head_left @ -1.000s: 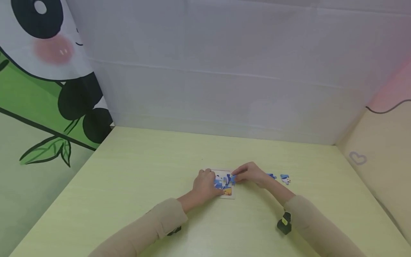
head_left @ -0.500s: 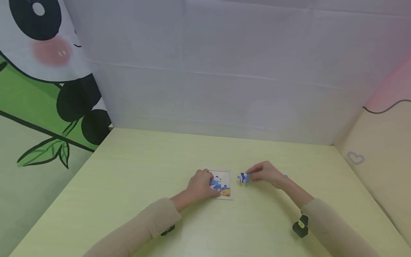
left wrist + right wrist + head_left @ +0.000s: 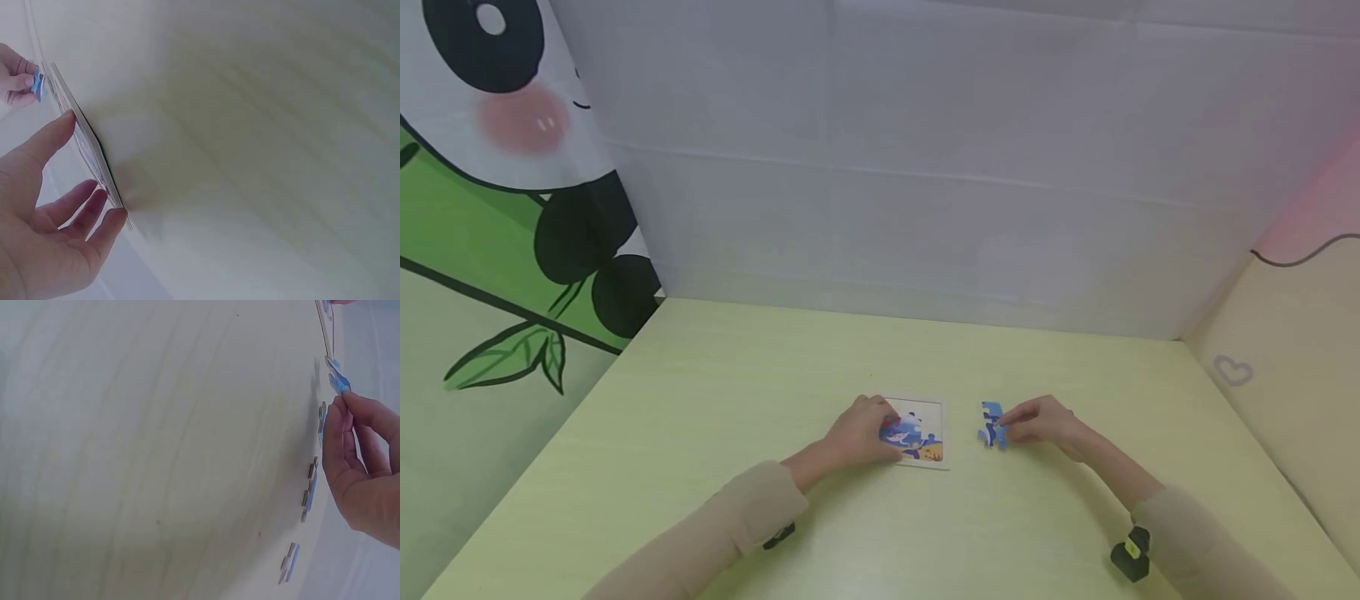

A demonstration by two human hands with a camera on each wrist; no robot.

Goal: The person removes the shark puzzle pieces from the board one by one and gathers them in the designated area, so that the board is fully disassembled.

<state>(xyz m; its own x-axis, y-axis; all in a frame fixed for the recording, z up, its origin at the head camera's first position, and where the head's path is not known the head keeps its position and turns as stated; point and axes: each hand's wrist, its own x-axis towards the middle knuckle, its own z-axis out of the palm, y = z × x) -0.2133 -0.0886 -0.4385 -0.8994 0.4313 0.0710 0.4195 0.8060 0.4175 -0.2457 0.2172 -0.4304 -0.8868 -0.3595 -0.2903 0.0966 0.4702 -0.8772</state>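
Observation:
My left hand (image 3: 859,429) holds the left part of a small square jigsaw puzzle board (image 3: 947,446) lying on the table. In the left wrist view its thumb and fingers (image 3: 115,219) are spread along the board's edge. The inset picture shows a blue whale over an orange-yellow bottom; its upper right part is bare. To the right of the board, my right hand (image 3: 1047,423) pinches a blue and white puzzle piece (image 3: 338,380) between thumb and fingertips, just above the table. Another blue piece (image 3: 991,408) lies right behind it and overlaps it in the head view.
Several loose puzzle pieces lie in a row in the right wrist view, among them a middle piece (image 3: 310,490) and a lower piece (image 3: 289,562). The pale yellow table (image 3: 737,375) ends at a grey-white backdrop (image 3: 880,233). A painted panel (image 3: 512,275) stands at left.
My right hand has moved right, away from the board, with the puzzle piece in its pinch, and slightly nearer my body. My left hand has shifted a little left on the board, uncovering more picture.

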